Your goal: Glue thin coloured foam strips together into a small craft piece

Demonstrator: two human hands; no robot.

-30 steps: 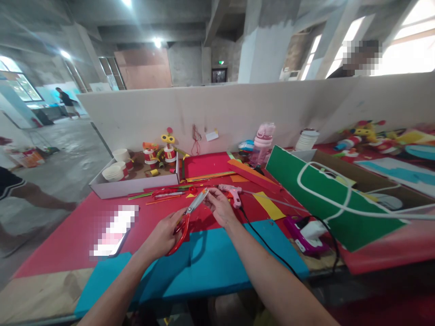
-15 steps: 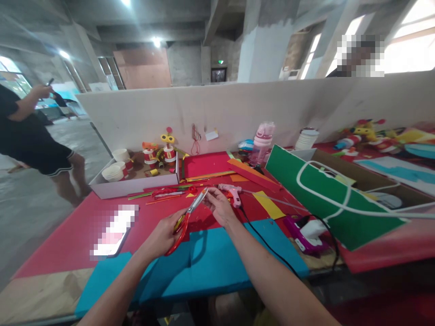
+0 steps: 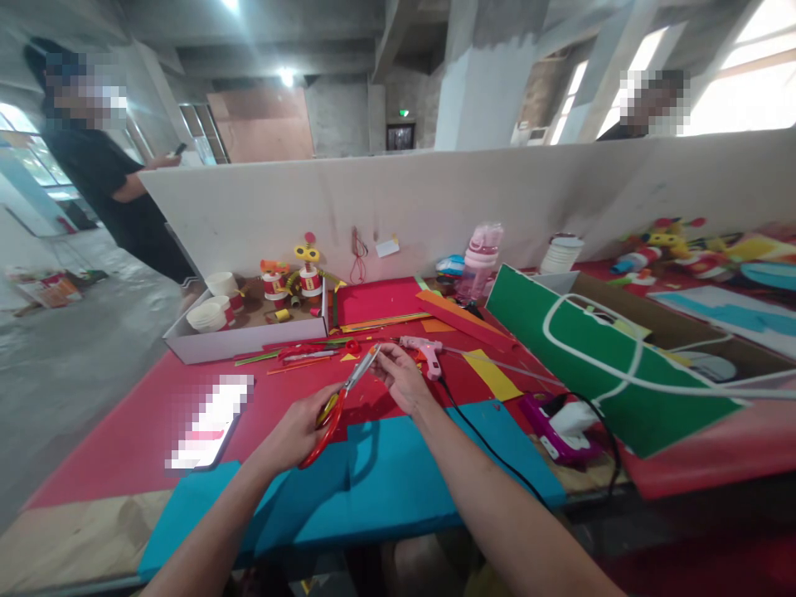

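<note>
My left hand (image 3: 304, 427) is closed around the red handles of a pair of scissors (image 3: 356, 377). The blades point up and away, toward my other hand. At their tip a small orange piece (image 3: 373, 350) shows. My right hand (image 3: 401, 377) is pinched beside the blade tips, and its fingers hide most of what they hold. Below both hands lies a blue sheet (image 3: 404, 473) along the table's front edge. Just behind my right hand rests a pink glue gun (image 3: 427, 355) with a black cord.
A lit phone (image 3: 211, 423) lies left on the red table. A shallow box (image 3: 249, 347) holds paper cups and small figures. Coloured strips (image 3: 304, 355) are scattered ahead. To the right are a purple power strip (image 3: 556, 431) and a green-sided box (image 3: 578, 373) with a white cable.
The person in black at the left has moved right, passing partly behind the white partition. Both my hands and the scissors stay almost in place.
</note>
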